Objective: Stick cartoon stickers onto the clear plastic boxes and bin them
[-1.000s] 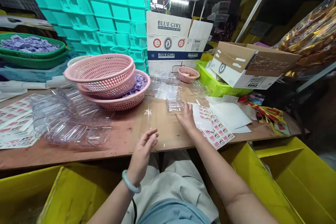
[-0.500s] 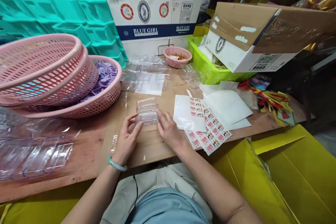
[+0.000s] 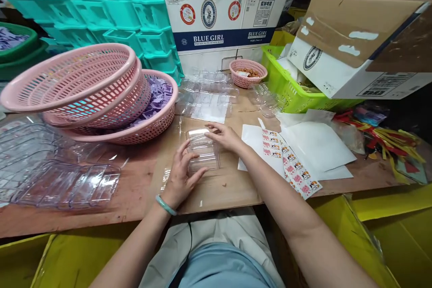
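A small clear plastic box lies on the cardboard sheet in front of me, its ridged surface catching the light. My left hand, with a pale green bangle at the wrist, is curled against the box's left side, the thumb by its near edge. At the far right corner, the fingers of my right hand are bent onto the box's top edge. Whether anything is inside the box I cannot make out. Just right of the hands are a white sheet and sticker sheets with cartoon cats.
Stacked pink baskets stand left, with purple shreds in the lowest. More clear plastic packs lie front left and behind the box. A small pink basket, a lime green crate and beer cartons line the back.
My right hand has moved from the box's right side to its far edge. My left hand has shifted along the left side, its fingers more spread. The view has turned left.
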Tool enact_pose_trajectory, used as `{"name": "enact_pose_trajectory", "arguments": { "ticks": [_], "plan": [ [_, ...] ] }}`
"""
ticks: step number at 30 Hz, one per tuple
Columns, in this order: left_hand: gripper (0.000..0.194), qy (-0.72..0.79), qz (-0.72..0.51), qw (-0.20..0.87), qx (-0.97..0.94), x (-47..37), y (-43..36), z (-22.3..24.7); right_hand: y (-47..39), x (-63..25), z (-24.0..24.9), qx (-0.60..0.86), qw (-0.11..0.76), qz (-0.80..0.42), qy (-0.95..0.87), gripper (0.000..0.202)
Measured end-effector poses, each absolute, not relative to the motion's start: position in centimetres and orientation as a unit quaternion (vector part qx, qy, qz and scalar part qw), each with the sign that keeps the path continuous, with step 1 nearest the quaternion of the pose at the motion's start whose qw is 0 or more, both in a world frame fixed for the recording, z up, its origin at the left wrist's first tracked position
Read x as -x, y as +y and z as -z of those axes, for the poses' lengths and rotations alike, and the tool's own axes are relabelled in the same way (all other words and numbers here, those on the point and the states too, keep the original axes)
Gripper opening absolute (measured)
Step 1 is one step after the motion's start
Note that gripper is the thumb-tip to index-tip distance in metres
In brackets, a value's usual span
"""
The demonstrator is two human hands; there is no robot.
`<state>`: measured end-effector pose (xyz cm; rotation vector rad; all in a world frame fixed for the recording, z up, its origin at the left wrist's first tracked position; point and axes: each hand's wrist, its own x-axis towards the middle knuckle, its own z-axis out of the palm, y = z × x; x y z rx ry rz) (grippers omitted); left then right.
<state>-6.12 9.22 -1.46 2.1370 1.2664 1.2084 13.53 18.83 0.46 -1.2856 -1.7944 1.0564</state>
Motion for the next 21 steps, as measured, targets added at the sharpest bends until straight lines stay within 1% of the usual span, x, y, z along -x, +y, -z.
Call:
{"name": "enact_pose_trajectory", "arguments": {
  "ticks": [1, 2, 3, 5, 6, 7, 10, 13, 15, 16, 17, 18, 19, 21],
  "plan": [
    [0.033, 0.442, -0.427, 0.196, -0.764, 6.3, 9.2, 1.5, 19.6, -13.2, -0.5, 0.493, 0.339, -0.408, -0.689, 0.041],
    [0.033, 0.439, -0.426, 0.2, -0.766, 6.5, 9.2, 1.4, 20.1, -12.9, -0.6, 0.492, 0.34, -0.4, -0.695, 0.044],
    [0.033, 0.439, -0.426, 0.199, -0.766, 6.7, 9.2, 1.4, 20.4, -12.8, -0.6, 0.485, 0.339, -0.386, -0.708, 0.051],
    [0.032, 0.44, -0.417, 0.187, -0.773, 6.9, 9.1, 1.4, 20.4, -12.7, -0.5, 0.47, 0.315, -0.348, -0.747, 0.073],
    [0.033, 0.437, -0.405, 0.179, -0.783, 7.0, 8.9, 1.5, 20.3, -12.6, -0.3, 0.474, 0.296, -0.324, -0.763, 0.08],
    [0.034, 0.432, -0.388, 0.175, -0.795, 7.0, 8.7, 1.7, 20.3, -12.5, -0.1, 0.489, 0.275, -0.299, -0.772, 0.082],
    [0.041, 0.421, -0.357, 0.184, -0.813, 6.9, 8.7, 2.0, 19.9, -12.1, 0.2, 0.54, 0.243, -0.26, -0.763, 0.08],
    [0.039, 0.435, -0.359, 0.256, -0.785, 7.0, 10.0, 1.5, 18.2, -12.6, -0.3, 0.551, 0.265, -0.252, -0.75, 0.088],
    [0.037, 0.446, -0.328, 0.327, -0.766, 7.3, 11.5, 0.7, 15.6, -14.3, -0.9, 0.564, 0.269, -0.208, -0.753, 0.075],
    [0.037, 0.452, -0.303, 0.346, -0.764, 7.6, 12.2, 0.3, 13.8, -15.6, -1.2, 0.568, 0.251, -0.181, -0.763, 0.066],
    [0.037, 0.46, -0.282, 0.345, -0.768, 7.8, 12.9, 0.0, 11.9, -17.0, -1.3, 0.568, 0.218, -0.159, -0.777, 0.059],
    [0.037, 0.468, -0.269, 0.326, -0.776, 8.0, 13.4, -0.2, 10.0, -18.6, -1.3, 0.568, 0.172, -0.147, -0.792, 0.057],
    [0.037, 0.475, -0.267, 0.294, -0.785, 8.1, 13.9, -0.3, 8.1, -20.1, -1.3, 0.572, 0.126, -0.142, -0.798, 0.061],
    [0.036, 0.485, -0.285, 0.228, -0.795, 8.1, 14.6, -0.3, 5.1, -22.4, -0.7, 0.602, 0.079, -0.111, -0.787, 0.07]
  ]
}}
